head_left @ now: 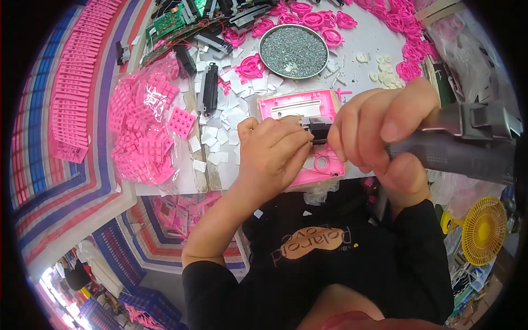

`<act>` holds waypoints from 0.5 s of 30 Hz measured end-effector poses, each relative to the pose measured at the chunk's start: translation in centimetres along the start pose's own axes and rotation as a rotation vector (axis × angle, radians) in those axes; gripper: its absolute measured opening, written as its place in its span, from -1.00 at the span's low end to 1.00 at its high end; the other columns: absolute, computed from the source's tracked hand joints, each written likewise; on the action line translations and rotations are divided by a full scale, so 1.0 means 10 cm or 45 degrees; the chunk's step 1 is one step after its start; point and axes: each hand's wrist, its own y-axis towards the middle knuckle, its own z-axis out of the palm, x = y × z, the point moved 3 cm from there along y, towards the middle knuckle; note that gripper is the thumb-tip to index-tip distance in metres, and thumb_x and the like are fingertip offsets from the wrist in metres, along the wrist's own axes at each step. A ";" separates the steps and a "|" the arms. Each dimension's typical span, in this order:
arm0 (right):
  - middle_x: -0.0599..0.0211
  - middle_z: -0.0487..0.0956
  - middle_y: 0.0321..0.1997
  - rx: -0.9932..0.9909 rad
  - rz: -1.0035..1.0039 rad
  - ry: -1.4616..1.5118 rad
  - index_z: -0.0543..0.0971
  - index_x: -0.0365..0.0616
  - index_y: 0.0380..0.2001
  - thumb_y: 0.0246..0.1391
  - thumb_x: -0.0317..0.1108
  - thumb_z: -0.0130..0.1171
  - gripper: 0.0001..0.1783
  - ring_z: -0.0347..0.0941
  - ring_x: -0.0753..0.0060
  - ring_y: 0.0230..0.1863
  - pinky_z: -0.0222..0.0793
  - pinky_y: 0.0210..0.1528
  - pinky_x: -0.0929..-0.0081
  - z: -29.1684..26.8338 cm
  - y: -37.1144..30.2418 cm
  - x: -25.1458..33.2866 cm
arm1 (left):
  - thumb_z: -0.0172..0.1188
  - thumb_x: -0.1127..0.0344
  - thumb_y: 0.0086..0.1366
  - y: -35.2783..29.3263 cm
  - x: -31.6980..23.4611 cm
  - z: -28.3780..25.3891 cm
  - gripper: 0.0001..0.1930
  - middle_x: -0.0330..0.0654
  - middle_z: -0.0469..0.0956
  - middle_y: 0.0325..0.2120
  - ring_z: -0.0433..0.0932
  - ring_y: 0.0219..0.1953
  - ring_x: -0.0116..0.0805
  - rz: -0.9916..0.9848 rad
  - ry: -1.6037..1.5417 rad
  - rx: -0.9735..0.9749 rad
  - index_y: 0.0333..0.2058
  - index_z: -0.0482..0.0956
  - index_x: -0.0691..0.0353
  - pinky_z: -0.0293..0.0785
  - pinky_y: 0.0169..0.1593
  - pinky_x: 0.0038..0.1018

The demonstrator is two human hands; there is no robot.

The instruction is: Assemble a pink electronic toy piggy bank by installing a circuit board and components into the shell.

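- My left hand is drawn together, fingers and thumb closing on the left side of a small black and silver block, which sits over a shallow, rectangular pink plastic shell on the table before me.
- My right hand is wrapped round a thick, dark grey cylindrical tool with a silver metal lever. Its fingertips come close to the block; I cannot tell whether they touch it. The tool's working end is hidden.
- I'd judge the step in hand to be settling or fastening the block in the shell: one hand steadies, the other keeps the tool by.
- A thin wire ring lies in the shell's near part, so I judge that the next move calls for keeping wire out from under the block, and a firm left hold.
- Beyond the shell stands a round metal dish of small silvery pieces, probably screws, within reach should I need one.
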 end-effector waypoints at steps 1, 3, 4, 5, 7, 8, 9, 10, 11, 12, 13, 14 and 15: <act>0.57 0.38 -0.66 0.024 0.004 -0.038 0.34 0.05 -0.17 0.19 -0.05 0.33 -0.60 0.30 0.59 -0.67 0.35 -0.49 0.48 0.00 0.00 0.01 | 0.42 0.37 0.07 0.01 0.00 0.00 -0.78 -0.36 0.62 -0.32 0.49 -0.36 -0.38 0.008 -0.044 -0.010 -0.28 0.62 0.06 0.10 -0.15 -0.32; 0.56 0.37 -0.66 0.033 0.022 -0.100 0.33 0.04 -0.17 0.20 -0.06 0.33 -0.59 0.29 0.58 -0.66 0.35 -0.49 0.47 0.00 -0.04 -0.04 | 0.42 0.36 0.06 -0.01 0.02 0.00 -0.79 -0.35 0.61 -0.35 0.49 -0.37 -0.37 0.013 -0.032 -0.010 -0.30 0.62 0.06 0.10 -0.15 -0.31; 0.55 0.36 -0.66 0.029 0.028 -0.111 0.32 0.04 -0.17 0.20 -0.06 0.32 -0.59 0.29 0.57 -0.66 0.35 -0.49 0.47 0.01 -0.05 -0.07 | 0.42 0.35 0.06 -0.02 0.02 0.00 -0.79 -0.35 0.61 -0.36 0.49 -0.37 -0.37 0.016 -0.026 -0.010 -0.31 0.62 0.06 0.10 -0.15 -0.30; 0.54 0.36 -0.66 0.008 0.034 -0.081 0.32 0.03 -0.17 0.20 -0.07 0.32 -0.60 0.29 0.57 -0.66 0.35 -0.49 0.46 0.04 -0.06 -0.09 | 0.43 0.33 0.06 -0.03 0.02 0.00 -0.78 -0.36 0.60 -0.35 0.49 -0.36 -0.36 0.034 0.016 -0.023 -0.30 0.61 0.05 0.10 -0.13 -0.29; 0.53 0.36 -0.66 0.032 0.031 -0.038 0.31 0.03 -0.17 0.21 -0.09 0.31 -0.60 0.29 0.56 -0.65 0.34 -0.49 0.46 0.06 -0.05 -0.10 | 0.45 0.28 0.04 -0.07 0.01 0.00 -0.74 -0.36 0.58 -0.34 0.49 -0.32 -0.35 0.066 0.103 -0.049 -0.28 0.60 0.04 0.10 -0.10 -0.26; 0.52 0.36 -0.66 0.069 0.022 -0.035 0.31 0.02 -0.16 0.21 -0.10 0.31 -0.60 0.30 0.55 -0.65 0.34 -0.50 0.46 0.03 -0.04 -0.09 | 0.46 0.25 0.02 -0.05 -0.01 -0.01 -0.70 -0.37 0.58 -0.32 0.48 -0.30 -0.35 0.018 0.153 -0.011 -0.25 0.60 0.03 0.09 -0.07 -0.24; 0.52 0.36 -0.65 0.060 0.015 -0.042 0.31 0.02 -0.16 0.21 -0.10 0.31 -0.60 0.29 0.55 -0.65 0.34 -0.50 0.46 0.01 -0.04 -0.09 | 0.47 0.23 0.01 -0.03 -0.05 -0.04 -0.66 -0.37 0.57 -0.30 0.48 -0.27 -0.35 -0.031 0.203 0.027 -0.22 0.60 0.02 0.08 -0.05 -0.22; 0.51 0.36 -0.65 0.052 0.006 -0.047 0.30 0.02 -0.16 0.21 -0.11 0.30 -0.61 0.29 0.54 -0.65 0.33 -0.50 0.46 -0.01 -0.03 -0.09 | 0.48 0.20 -0.01 -0.02 -0.07 -0.06 -0.62 -0.38 0.56 -0.28 0.47 -0.24 -0.35 -0.080 0.253 0.065 -0.19 0.60 0.01 0.07 -0.03 -0.20; 0.50 0.36 -0.64 0.002 -0.004 -0.055 0.30 0.01 -0.16 0.21 -0.12 0.30 -0.61 0.29 0.54 -0.64 0.33 -0.49 0.46 -0.03 -0.04 -0.12 | 0.48 0.20 -0.01 -0.05 -0.04 -0.07 -0.61 -0.37 0.56 -0.27 0.47 -0.22 -0.33 -0.138 0.259 0.040 -0.17 0.60 0.02 0.07 -0.03 -0.20; 0.49 0.36 -0.64 -0.023 -0.009 -0.068 0.30 0.00 -0.16 0.21 -0.13 0.30 -0.61 0.28 0.54 -0.64 0.33 -0.49 0.46 -0.05 -0.04 -0.16 | 0.49 0.20 -0.02 -0.09 0.01 -0.08 -0.59 -0.37 0.56 -0.26 0.47 -0.20 -0.32 -0.196 0.264 0.015 -0.15 0.60 0.03 0.06 -0.02 -0.20; 0.48 0.36 -0.63 -0.045 -0.016 -0.081 0.30 0.00 -0.15 0.21 -0.13 0.30 -0.61 0.28 0.54 -0.63 0.34 -0.48 0.46 -0.07 -0.04 -0.20 | 0.49 0.18 -0.03 -0.13 0.05 -0.06 -0.55 -0.38 0.56 -0.25 0.46 -0.19 -0.32 -0.202 0.295 0.019 -0.12 0.60 0.03 0.06 -0.01 -0.19; 0.48 0.36 -0.62 -0.044 -0.018 -0.101 0.31 -0.01 -0.15 0.20 -0.14 0.30 -0.61 0.28 0.53 -0.62 0.34 -0.46 0.46 -0.09 -0.04 -0.25 | 0.49 0.17 -0.04 -0.17 0.09 -0.05 -0.52 -0.39 0.55 -0.24 0.46 -0.18 -0.33 -0.205 0.323 0.026 -0.09 0.59 0.03 0.06 0.00 -0.19; 0.47 0.36 -0.61 -0.036 -0.021 -0.125 0.31 -0.01 -0.15 0.20 -0.14 0.30 -0.61 0.28 0.53 -0.61 0.34 -0.45 0.45 -0.11 -0.04 -0.29 | 0.49 0.15 -0.05 -0.20 0.14 0.00 -0.47 -0.41 0.55 -0.24 0.45 -0.18 -0.35 -0.156 0.377 0.062 -0.05 0.58 0.01 0.05 0.01 -0.18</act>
